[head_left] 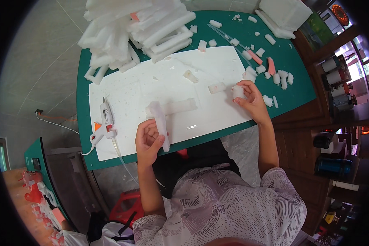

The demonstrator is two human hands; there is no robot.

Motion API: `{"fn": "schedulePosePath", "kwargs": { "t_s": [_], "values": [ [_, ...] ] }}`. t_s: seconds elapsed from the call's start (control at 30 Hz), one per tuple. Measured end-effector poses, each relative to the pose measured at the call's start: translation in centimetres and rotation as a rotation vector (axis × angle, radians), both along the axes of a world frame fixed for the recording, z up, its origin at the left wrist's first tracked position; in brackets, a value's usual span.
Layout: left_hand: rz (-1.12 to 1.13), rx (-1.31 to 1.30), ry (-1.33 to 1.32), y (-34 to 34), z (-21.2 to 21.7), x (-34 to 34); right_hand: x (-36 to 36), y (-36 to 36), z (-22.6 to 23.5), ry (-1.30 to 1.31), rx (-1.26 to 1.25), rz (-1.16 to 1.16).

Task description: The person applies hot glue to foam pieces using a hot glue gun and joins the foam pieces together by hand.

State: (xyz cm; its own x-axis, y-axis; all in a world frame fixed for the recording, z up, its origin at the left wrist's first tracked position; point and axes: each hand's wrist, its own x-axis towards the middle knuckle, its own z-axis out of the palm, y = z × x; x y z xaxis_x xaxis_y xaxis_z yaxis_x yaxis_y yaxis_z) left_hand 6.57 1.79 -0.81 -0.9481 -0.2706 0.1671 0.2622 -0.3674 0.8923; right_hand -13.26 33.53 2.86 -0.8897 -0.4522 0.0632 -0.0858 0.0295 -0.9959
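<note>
My left hand [149, 141] is closed round a long white foam strip [160, 123], held tilted over the near edge of a white board [205, 123]. Between the fingers and thumb of my right hand [252, 100] is a small white foam block [238, 92], above the board's right end. Another foam strip [180, 106] lies flat on the board behind my left hand. Two short foam pieces, one [217, 87] close to my right hand and one [190, 76] farther back, rest there too. A white hot glue gun [106, 117] lies at the board's left side.
A tall pile of white foam strips [147, 33] covers the back left of the green table [303, 88]. Foam scraps and pink pieces [271, 65] are scattered at the right, near clear glue sticks [223, 35]. Large foam sheets [285, 16] stand at the back right. The glue gun's cord [87, 153] runs off the left edge.
</note>
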Motion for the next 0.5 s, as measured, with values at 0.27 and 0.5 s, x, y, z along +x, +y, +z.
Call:
{"fn": "schedulePosePath", "kwargs": {
  "t_s": [0.27,0.5],
  "values": [
    [0.023,-0.018,-0.019,-0.1,0.0,0.1,0.3,-0.2,-0.1,-0.012,0.029,0.035],
    [0.085,0.001,-0.070,-0.2,0.9,0.4,0.7,-0.2,-1.4,-0.046,-0.034,0.030]
  ]
}}
